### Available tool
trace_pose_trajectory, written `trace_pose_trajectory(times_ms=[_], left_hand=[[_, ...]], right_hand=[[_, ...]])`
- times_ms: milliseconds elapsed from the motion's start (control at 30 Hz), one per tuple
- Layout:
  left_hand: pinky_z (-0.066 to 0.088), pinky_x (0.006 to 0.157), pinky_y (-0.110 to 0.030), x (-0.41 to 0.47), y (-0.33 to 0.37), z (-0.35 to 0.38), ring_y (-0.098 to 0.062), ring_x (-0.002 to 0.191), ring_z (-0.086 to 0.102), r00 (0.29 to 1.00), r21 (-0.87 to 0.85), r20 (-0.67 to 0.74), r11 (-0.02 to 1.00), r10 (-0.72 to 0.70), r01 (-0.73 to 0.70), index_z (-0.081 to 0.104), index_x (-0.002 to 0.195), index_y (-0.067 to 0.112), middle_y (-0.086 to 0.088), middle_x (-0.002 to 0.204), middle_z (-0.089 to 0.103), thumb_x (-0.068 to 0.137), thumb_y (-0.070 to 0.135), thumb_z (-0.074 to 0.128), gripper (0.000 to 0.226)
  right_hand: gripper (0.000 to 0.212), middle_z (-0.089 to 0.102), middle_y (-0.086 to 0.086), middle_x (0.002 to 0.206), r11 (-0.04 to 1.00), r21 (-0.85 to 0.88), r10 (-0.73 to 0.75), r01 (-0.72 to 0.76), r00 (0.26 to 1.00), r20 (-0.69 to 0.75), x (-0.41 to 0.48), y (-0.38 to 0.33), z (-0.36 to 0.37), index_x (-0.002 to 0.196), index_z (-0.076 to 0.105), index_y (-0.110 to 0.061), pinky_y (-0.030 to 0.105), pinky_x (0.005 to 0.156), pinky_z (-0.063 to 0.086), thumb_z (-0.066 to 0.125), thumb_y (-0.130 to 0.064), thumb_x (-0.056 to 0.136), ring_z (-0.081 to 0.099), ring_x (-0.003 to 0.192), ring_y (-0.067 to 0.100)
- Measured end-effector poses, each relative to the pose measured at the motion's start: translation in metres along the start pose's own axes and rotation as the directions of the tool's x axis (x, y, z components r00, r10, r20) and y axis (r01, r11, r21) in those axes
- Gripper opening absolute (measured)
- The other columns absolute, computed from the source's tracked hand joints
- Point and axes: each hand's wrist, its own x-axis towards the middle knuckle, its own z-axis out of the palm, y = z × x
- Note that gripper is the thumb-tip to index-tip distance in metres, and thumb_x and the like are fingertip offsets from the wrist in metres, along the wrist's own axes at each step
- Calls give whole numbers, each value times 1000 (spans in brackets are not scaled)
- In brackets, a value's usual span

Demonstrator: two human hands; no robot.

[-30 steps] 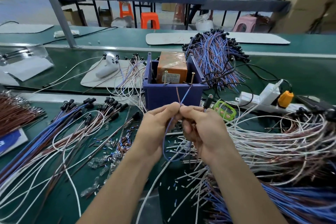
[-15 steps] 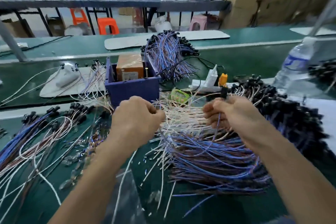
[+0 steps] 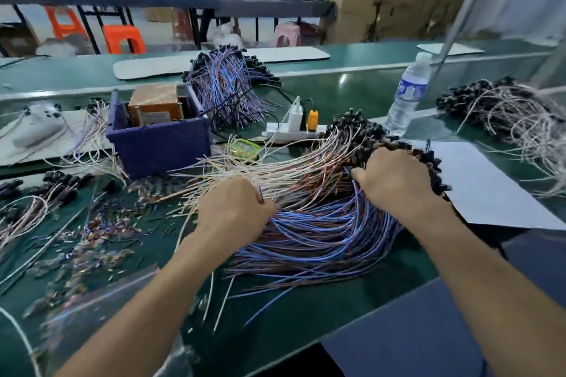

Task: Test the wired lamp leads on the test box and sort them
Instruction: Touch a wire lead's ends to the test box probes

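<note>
Grip of the left hand is clenched round bare wire ends of the pile of leads spread on the counter. The right hand is laid on the pile's black lamp heads with its fingers hidden, so its grip cannot be told. One blue test box, one water bottle with an unreadable blue label, one power strip and two orange stools are counted. Half a second earlier, a single lead was pinched in the right hand nearer the power strip.
</note>
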Motion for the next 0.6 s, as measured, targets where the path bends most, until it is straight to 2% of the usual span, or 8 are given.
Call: trace_pose_trajectory(times_ms=[100, 200, 300, 367, 467, 533, 600], left_hand=[[37, 48, -24, -3, -6, 4, -17, 53, 58, 999, 85, -40, 996, -23, 26, 71, 61, 18, 4, 55, 62, 89, 65, 64, 56], [36, 52, -25, -4, -14, 0, -15, 56, 58, 997, 45, -66, 998, -49, 52, 69, 61, 20, 7, 55, 62, 87, 71, 63, 57], [43, 63, -30, 1, -24, -12, -17, 64, 61, 991, -45, -88, 995, -98, 94, 70, 62, 25, 8, 60, 64, 85, 66, 66, 48], [42, 61, -30, 1, -30, -22, -22, 65, 60, 983, -3, -159, 996, -90, 91, 69, 63, 25, 7, 61, 64, 86, 56, 68, 39], [35, 58, -30, -1, -44, -34, -26, 63, 54, 951, 127, -302, 987, -58, 101, 74, 72, 26, 2, 63, 62, 84, 46, 68, 25], [34, 60, -30, -3, -61, -40, -28, 67, 59, 937, 155, -337, 976, -92, 152, 75, 76, 26, -1, 70, 68, 86, 50, 69, 26], [36, 63, -31, -7, -88, -45, -31, 77, 67, 924, 149, -350, 965, -154, 217, 75, 79, 24, -4, 76, 71, 90, 50, 69, 29]], right_hand=[[55, 40, -1, 57, 996, -86, -20, 13, 996, -88, -5, 6, 8, 62, 42, -19, 32, 58, 35, 62, -58, 94, 43, 56, 24], [58, 40, -4, 46, 995, -96, -51, 29, 972, -228, -17, 0, 10, 55, 50, -18, 27, 51, 27, 63, -60, 92, 38, 44, 21], [53, 45, -7, 44, 990, -10, -140, 144, 946, -292, -33, -32, 14, 57, 60, -17, 27, 55, 34, 61, -56, 94, 48, 46, 21], [48, 47, -8, 43, 965, 11, -247, 263, 917, -312, -43, -67, 17, 56, 62, -18, 27, 55, 36, 62, -47, 94, 48, 43, 17], [40, 60, -3, 55, 895, 114, -387, 432, 877, -283, -55, -130, 24, 65, 67, -19, 29, 58, 39, 60, -44, 95, 57, 53, 20], [36, 66, 1, 65, 835, 166, -471, 525, 836, -281, -60, -171, 28, 72, 68, -20, 30, 59, 33, 62, -48, 93, 60, 61, 25], [32, 70, 2, 75, 789, 219, -526, 575, 814, -246, -64, -211, 32, 79, 69, -21, 31, 60, 34, 61, -48, 93, 66, 70, 28]])
